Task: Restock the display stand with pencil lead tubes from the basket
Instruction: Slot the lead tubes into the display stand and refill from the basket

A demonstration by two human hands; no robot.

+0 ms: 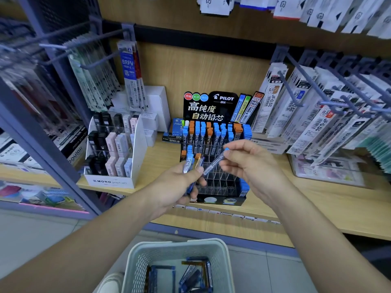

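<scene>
a: where are the lead tubes?
b: the left grip [179,187] curls round a bunch of tubes [191,162], blue and orange caps up. the right grip [247,163] pinches one blue-capped tube [214,163], tilted, over the empty front slots of the display stand [220,180].
a: and the basket?
b: the basket [220,254] sits below the shelf [317,199], with loose tubes [190,275] lying inside.

Both forearms stretched forward | left hand [179,187] clutching a bunch of lead tubes [190,162], thumb on top | right hand [251,163] pinching one blue-capped tube [213,164], hands close together
</scene>
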